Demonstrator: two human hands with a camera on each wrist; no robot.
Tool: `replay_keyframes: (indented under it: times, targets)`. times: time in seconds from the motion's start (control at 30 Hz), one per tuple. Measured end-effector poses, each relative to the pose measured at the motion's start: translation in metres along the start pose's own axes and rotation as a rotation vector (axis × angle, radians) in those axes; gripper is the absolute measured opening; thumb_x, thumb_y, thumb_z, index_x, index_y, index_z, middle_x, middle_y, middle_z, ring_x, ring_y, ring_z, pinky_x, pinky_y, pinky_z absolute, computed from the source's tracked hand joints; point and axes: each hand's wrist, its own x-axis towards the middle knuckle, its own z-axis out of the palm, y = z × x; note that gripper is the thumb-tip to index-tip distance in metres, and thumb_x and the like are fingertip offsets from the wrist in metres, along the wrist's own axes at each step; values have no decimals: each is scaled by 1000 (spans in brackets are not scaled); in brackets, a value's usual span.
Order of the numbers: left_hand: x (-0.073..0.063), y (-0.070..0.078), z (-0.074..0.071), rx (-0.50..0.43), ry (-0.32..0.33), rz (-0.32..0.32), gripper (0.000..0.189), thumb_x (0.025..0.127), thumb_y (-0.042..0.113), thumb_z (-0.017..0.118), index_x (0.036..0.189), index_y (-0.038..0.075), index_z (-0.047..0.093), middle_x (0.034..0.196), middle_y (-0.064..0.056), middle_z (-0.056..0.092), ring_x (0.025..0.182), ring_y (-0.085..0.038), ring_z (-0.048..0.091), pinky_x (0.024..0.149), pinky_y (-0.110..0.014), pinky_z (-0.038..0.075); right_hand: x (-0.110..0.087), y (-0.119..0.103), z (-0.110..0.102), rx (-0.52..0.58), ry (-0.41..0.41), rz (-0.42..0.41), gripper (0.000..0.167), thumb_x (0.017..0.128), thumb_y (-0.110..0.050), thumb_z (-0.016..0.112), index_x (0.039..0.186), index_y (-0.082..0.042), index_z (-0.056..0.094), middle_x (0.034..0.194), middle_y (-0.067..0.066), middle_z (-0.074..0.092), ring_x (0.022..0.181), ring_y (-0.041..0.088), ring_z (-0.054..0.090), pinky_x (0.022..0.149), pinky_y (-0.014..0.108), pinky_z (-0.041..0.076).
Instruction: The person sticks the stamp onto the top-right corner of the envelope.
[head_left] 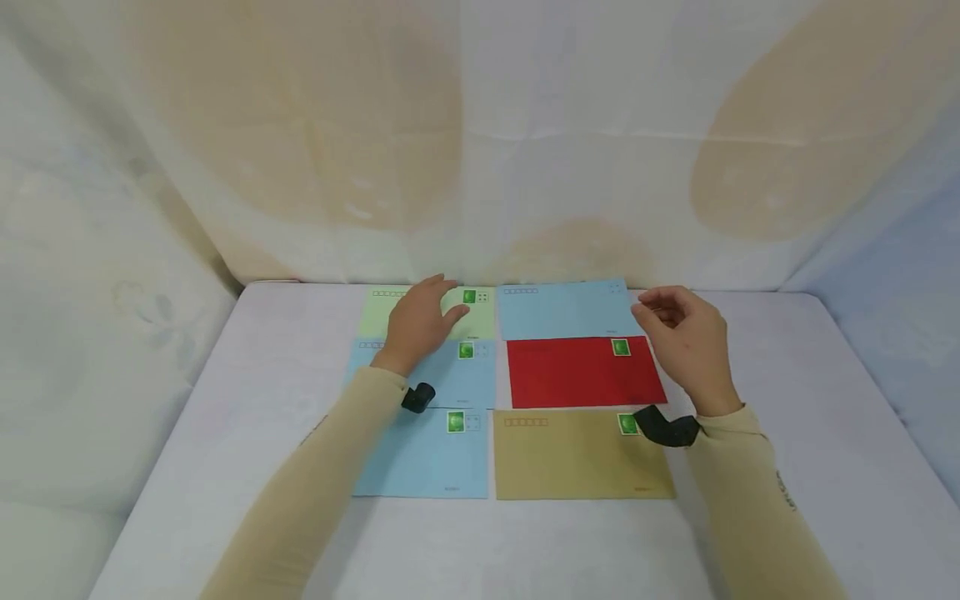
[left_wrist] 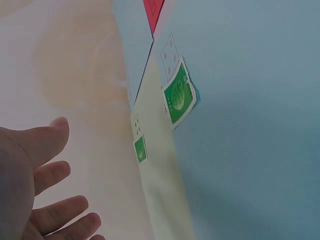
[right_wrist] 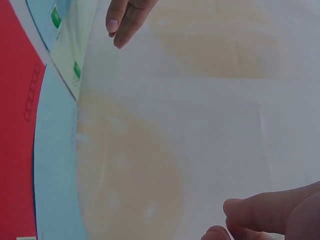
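My left hand [head_left: 422, 323] is over the light green envelope [head_left: 375, 310] at the back left, fingers spread and thumb apart, with nothing held. That envelope bears a green stamp [head_left: 469, 297]. At the right end of the back light blue envelope [head_left: 562, 310] is my right hand [head_left: 686, 337], its thumb and fingertips brought together. A thin white edge, like that of a stamp-sized slip [right_wrist: 229, 232], shows between them in the right wrist view; its face is hidden. No stamp shows on this envelope's upper right corner.
A red envelope [head_left: 577, 372] and a tan envelope [head_left: 577, 458] lie in the right column. Two more blue envelopes, a middle one [head_left: 480, 379] and a front one [head_left: 427, 467], lie on the left. All four bear green stamps. A patterned curtain [head_left: 525, 167] hangs behind the white table [head_left: 247, 433].
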Motion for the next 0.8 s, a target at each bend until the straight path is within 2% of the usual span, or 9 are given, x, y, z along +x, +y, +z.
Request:
replay_keyframes:
  times: [0.33,0.53,0.7,0.8]
  targets:
    - [7,24,11,34,-41,39,53,97,34,69,144,13,57,151,-12,49,139,-29,46,109,-44,44,-22,26,-22,-94,53,0,27,100,-23,62,113,0,69,99,15,70,77,0,54,66,14,42]
    - [8,32,17,30,-54,65,52,97,34,69,143,13,58,151,-12,50,139,-29,47,108,-43,45,-35,44,-33,-161,31,10,25,99,-22,63,111,-1,69,96,14,69,75,-2,52,62,13,42]
    - [9,38,20,39,-90,67,53,97,32,68,145,13,56,151,-12,49,140,-29,45,109,-43,44,-43,59,-42,-207,10,14,26,99,-23,63,112,0,68,96,16,69,77,-6,49,64,13,42]
    - [11,41,24,36,-114,73,53,98,32,68,146,12,55,152,-12,48,140,-29,45,111,-43,42,-49,67,-46,-237,-2,25,26,99,-22,64,111,1,67,96,18,69,77,-1,52,62,12,42]
